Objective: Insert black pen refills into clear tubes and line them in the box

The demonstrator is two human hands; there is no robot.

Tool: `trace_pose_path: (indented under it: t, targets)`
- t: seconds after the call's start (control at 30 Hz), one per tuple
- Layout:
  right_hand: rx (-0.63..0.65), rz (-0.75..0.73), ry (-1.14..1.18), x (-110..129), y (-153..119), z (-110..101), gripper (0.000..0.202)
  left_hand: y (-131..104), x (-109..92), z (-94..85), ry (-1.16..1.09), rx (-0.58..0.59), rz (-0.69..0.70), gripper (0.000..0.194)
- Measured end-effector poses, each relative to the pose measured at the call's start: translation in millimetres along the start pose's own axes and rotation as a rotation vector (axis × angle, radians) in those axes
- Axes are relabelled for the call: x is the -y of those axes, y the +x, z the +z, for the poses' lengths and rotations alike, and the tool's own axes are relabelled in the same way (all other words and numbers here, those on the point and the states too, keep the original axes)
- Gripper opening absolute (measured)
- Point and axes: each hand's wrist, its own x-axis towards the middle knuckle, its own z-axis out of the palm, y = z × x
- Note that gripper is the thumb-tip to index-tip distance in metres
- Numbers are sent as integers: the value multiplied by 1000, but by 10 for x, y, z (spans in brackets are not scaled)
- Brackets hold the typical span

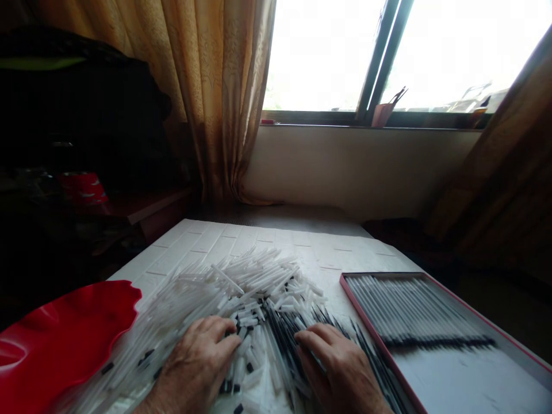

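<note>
Heap of white plastic tubes [241, 287] and thin black refills [284, 339] spread loose on white table sheet [336, 247], near centre. Left hand [196, 362] flat on heap, fingers spread, gripping nothing. Right hand [340, 368] likewise palm down on black refills, open. Red-rimmed tray [509, 379] just right of heap, holding row of finished pens [414, 313] laid side by side. Red wavy-edged dish [56, 339] at near left, touching heap edge.

Risks, judged: loose tubes rolling off near edge under sweeping palms; refills bending beneath hand pressure; right wrist nudging tray rim, disturbing row.
</note>
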Motion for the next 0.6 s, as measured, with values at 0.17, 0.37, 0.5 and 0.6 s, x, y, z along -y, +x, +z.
trace_pose_path:
  t: [0.17, 0.37, 0.5, 0.6]
  targets:
    - [150, -18, -22, -23, -123, 47, 18, 41, 150, -66, 21, -16, -67, 21]
    - [184, -87, -27, -42, -156, 97, 19, -31, 314, -241, 65, -71, -128, 21]
    - [184, -138, -40, -115, -190, 114, 20, -123, 286, -346, 78, -77, -151, 20]
    - [180, -149, -33, -132, -188, 94, 22, -213, 205, -392, 56, -29, -168, 20]
